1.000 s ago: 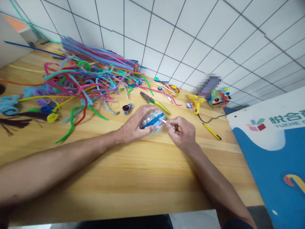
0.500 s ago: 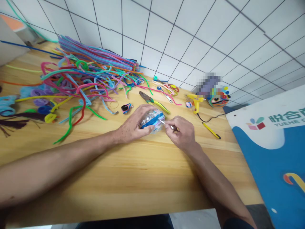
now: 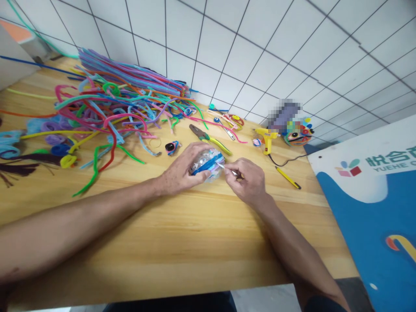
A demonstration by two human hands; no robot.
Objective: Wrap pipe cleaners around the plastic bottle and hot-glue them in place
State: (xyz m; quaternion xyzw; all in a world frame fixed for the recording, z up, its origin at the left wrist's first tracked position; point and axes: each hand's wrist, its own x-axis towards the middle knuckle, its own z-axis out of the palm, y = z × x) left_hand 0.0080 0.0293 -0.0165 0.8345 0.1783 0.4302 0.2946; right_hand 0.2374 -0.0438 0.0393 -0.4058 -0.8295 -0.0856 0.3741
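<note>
Keeping nearly the same pose as a second ago, the left hand [image 3: 182, 171] grasps a clear, blue-banded ball [image 3: 207, 164] toward the back edge of the tabletop [image 3: 182, 242], and the right hand [image 3: 248, 179] pinches a pointed tool [image 3: 221, 165] at its surface, suggesting unbroken work on one spot.

The head-worn camera looks forward and down at the hands [image 3: 180, 172] and table [image 3: 169, 247] from nearby, edges seemingly stretched.
</note>
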